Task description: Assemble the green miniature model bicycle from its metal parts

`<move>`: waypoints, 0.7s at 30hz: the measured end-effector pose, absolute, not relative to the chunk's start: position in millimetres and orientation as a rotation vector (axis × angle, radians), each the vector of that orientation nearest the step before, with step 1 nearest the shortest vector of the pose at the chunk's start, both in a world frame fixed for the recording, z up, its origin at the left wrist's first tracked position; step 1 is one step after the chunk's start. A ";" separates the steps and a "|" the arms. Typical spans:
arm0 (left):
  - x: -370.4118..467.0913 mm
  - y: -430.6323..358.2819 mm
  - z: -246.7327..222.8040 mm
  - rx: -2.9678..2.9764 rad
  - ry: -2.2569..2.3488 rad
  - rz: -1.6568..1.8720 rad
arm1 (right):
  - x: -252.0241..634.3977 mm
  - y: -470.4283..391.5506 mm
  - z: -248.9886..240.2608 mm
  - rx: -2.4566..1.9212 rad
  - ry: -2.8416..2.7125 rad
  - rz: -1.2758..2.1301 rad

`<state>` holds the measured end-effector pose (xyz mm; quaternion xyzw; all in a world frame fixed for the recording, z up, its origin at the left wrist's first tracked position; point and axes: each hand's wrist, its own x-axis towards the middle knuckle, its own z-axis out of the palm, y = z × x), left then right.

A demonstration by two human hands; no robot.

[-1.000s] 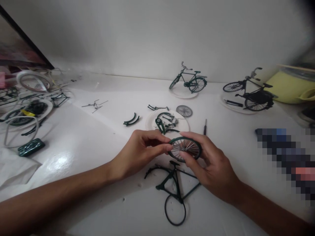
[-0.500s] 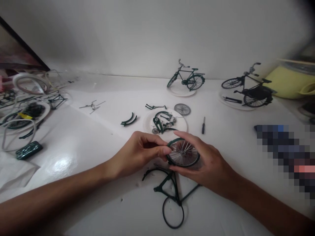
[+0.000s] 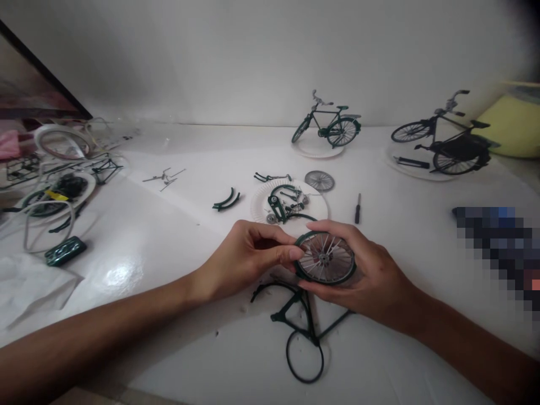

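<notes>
A small spoked wheel (image 3: pixel 324 257) with a dark green rim is held between both hands, tilted over the table. My left hand (image 3: pixel 257 256) pinches its left edge between thumb and fingers. My right hand (image 3: pixel 363 270) curves round the right side, fingers at the top edge and thumb below. Beneath the hands lie a dark green bicycle frame (image 3: pixel 314 332) and a thin black ring (image 3: pixel 287 360). Behind them, a white paper plate (image 3: pixel 258 202) bears small green and grey parts. A grey spoked wheel (image 3: pixel 319 180) lies at its back edge.
Two curved green pieces (image 3: pixel 226 200) and a screwdriver (image 3: pixel 358 209) flank the plate. Farther back stand a green model bicycle (image 3: pixel 327 125) and a black one (image 3: pixel 447 138). At left are a dark green case (image 3: pixel 65 251), a white cloth (image 3: pixel 36 287) and more parts.
The view has shifted, so the table things appear a little farther right. Both hands still hold the wheel, which now shows slightly more of its face.
</notes>
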<state>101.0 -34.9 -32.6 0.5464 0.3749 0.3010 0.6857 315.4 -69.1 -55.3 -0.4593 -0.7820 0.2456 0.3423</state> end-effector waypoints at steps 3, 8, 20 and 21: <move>99.9 -33.8 -31.5 1.243 0.855 0.659 | 315.0 -70.1 -56.0 -1.207 -2.007 0.662; 99.0 -32.9 -30.4 1.274 0.847 0.654 | 314.4 -71.2 -54.3 -1.261 -1.971 0.676; 96.9 -32.3 -30.0 1.248 0.842 0.637 | 313.0 -71.3 -50.7 -1.191 -1.969 0.746; 96.9 -31.9 -29.8 1.241 0.839 0.628 | 312.7 -71.4 -50.5 -1.194 -1.967 0.751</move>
